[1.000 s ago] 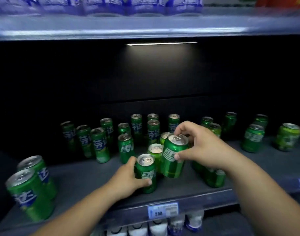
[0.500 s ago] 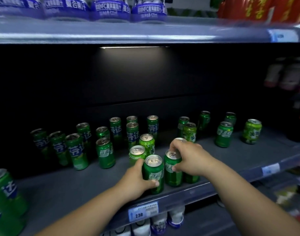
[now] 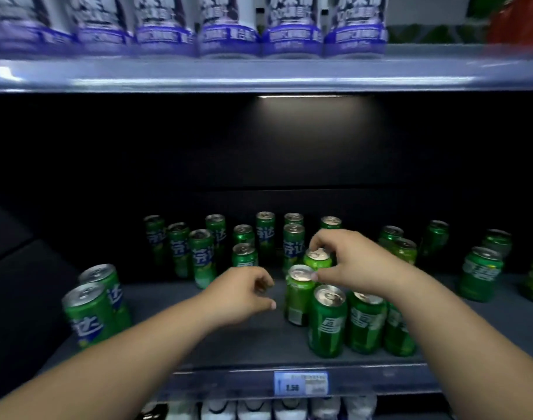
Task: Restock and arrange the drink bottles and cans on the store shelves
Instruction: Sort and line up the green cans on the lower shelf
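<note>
At the shelf (image 3: pixel 259 347) front, the left hand (image 3: pixel 244 294) has let go of the front can (image 3: pixel 327 322) and hangs loosely curled, empty; behind, the right hand (image 3: pixel 359 262) still pinches the rear can (image 3: pixel 318 256) by its top, lining up the row

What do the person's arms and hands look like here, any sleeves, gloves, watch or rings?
Both arms are bare as far as the frame shows: no sleeve appears on the left forearm or the right forearm. The left hand and right hand are ungloved, and no ring, watch or bracelet shows on the fingers or wrists. Slight motion blur could hide finer detail.
</note>
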`<state>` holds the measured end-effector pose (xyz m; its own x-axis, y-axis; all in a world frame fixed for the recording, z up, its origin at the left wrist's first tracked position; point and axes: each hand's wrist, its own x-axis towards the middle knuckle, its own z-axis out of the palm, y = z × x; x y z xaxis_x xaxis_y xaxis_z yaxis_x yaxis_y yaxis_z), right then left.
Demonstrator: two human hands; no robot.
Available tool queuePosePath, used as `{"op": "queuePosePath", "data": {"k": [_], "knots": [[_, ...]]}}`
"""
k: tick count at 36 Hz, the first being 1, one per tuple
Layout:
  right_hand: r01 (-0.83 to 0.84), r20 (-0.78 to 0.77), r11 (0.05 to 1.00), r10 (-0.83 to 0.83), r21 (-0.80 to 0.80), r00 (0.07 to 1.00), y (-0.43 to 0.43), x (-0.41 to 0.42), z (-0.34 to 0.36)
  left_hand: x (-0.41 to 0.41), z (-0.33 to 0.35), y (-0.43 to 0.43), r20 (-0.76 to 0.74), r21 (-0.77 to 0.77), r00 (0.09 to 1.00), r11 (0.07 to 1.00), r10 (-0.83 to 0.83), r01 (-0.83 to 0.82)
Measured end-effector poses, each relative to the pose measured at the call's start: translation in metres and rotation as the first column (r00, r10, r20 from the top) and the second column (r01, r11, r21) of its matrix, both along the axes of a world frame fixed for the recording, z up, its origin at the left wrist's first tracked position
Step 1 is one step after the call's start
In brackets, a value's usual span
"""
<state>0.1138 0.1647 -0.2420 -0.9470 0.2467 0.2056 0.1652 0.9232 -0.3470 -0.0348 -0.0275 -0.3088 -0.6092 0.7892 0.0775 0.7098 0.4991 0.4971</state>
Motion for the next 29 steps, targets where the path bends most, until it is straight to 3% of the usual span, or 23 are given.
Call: {"op": "queuePosePath", "data": {"k": [6, 15, 20, 26, 29], "knots": [[-0.149, 0.057, 0.989, 0.148, 0.013, 0.987, -0.044, -0.06, 0.009, -0.042, 0.037, -0.054, -0.122, -0.101, 0.982, 0.982, 0.146, -0.159], [-0.263, 0.133, 0.964, 0.266, -0.039, 0.955, -0.094, -0.153, 0.011, -0.116, 0.077, -0.119, -0.246, -0.113, 0.907, 0.919, 0.342, -0.377], [-0.258, 0.165, 0.966, 0.257, -0.014, 0.952, -0.115, -0.205, 0.01, -0.168, 0.084, -0.134, -0.272, -0.167, 0.902, 0.907, 0.335, -0.387], [-0.207, 0.202, 0.975, 0.22, -0.084, 0.954, -0.132, -0.26, -0.001, -0.235, 0.074, -0.132, -0.157, -0.223, 0.926, 0.901, 0.343, -0.371], [-0.204, 0.184, 0.978, 0.209, -0.042, 0.96, -0.137, -0.283, -0.009, -0.262, 0.065, -0.13, -0.156, -0.189, 0.933, 0.918, 0.324, -0.35]]}}
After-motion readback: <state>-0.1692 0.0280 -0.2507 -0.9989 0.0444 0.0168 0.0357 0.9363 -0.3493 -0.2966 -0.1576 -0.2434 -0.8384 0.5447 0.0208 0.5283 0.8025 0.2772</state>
